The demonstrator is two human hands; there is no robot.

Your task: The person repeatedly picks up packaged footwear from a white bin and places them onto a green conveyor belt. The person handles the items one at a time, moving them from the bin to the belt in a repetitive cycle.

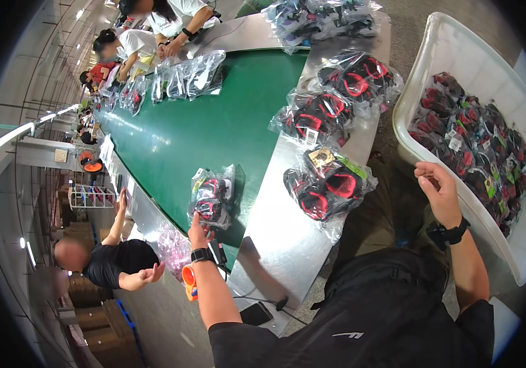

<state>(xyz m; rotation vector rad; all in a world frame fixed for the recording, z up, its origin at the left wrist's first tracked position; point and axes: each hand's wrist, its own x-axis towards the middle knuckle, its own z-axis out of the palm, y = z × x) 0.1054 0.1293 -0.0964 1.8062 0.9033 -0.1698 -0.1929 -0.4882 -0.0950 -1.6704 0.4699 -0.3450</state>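
A pair of black-and-red shoes in a clear plastic bag (212, 199) lies on the green conveyor belt (247, 104). My left hand (199, 232) is at its near edge, the index finger stretched out against the bag and the other fingers apart from it. Over the rim of a white plastic bin (407, 138) hangs my right hand (441, 193), empty, its fingers loosely bent and apart. Bagged shoes (468, 144) in black and red fill the bin's bottom. On the metal table edge between my hands sits another bagged pair (330, 184), with a further bagged pair (318, 116) behind it.
More bagged shoes (358, 76) stand along the metal edge, up to a pile (321, 21) at the far end. Across the belt a person in black (122, 264) raises both arms. Other people work at the far left. An orange tape dispenser (189, 283) and a phone (256, 313) lie near my left forearm.
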